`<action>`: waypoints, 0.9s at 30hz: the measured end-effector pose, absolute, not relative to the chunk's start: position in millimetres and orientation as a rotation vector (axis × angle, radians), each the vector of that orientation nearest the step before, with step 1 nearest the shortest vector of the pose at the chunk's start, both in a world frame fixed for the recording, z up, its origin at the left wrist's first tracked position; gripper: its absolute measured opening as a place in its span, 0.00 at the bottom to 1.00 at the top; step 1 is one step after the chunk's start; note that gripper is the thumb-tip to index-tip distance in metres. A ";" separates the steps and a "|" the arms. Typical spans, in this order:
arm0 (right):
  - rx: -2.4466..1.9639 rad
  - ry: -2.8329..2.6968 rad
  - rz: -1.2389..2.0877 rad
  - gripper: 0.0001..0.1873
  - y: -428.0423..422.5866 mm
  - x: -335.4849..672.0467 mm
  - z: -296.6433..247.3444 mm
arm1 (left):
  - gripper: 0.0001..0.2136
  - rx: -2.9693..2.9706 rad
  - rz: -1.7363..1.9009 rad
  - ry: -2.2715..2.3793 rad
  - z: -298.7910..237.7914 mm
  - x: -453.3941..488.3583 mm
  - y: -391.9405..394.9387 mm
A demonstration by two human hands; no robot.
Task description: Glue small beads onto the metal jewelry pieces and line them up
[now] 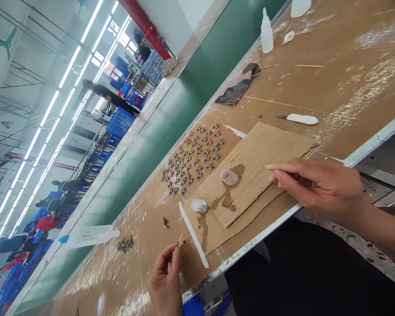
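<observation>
My left hand [166, 276] is closed in a pinch low on the brown table, its fingertips beside a small cluster of tiny brown pieces [181, 241]. Whatever it holds is too small to make out. Above the right edge of a cardboard sheet [266, 151], my right hand [319, 182] has thumb and forefinger pressed together, and I cannot tell what is between them. Two small clear cups [229, 177] stand on the cardboard by dark wet stains. Many small blue-and-brass parts [194, 151] are spread out behind it. Another dark little pile [166, 222] lies left of the cardboard.
A heap of blue-and-brass parts [125, 244] and a white bottle lying on its side [92, 236] are at left. A white-handled knife [301, 119], a camouflage cloth [238, 85] and a dropper bottle [266, 33] lie farther off. A person [110, 96] stands beyond the green bench.
</observation>
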State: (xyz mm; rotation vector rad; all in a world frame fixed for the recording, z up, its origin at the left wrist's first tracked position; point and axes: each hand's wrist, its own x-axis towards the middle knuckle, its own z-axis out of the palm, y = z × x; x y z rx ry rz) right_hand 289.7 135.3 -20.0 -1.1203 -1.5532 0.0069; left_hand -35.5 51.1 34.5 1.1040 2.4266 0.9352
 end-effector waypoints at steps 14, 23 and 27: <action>-1.240 -1.558 -0.081 0.05 134.8 288.4 -17.2 | 0.18 1.184 0.830 2.478 28.4 -31.9 54.9; -1.284 -1.556 0.001 0.09 132.5 287.4 -19.8 | 0.19 1.203 0.758 2.527 29.8 -28.8 58.2; -1.241 -1.566 -0.058 0.06 134.6 288.8 -17.8 | 0.19 1.220 0.710 2.537 28.8 -30.5 58.9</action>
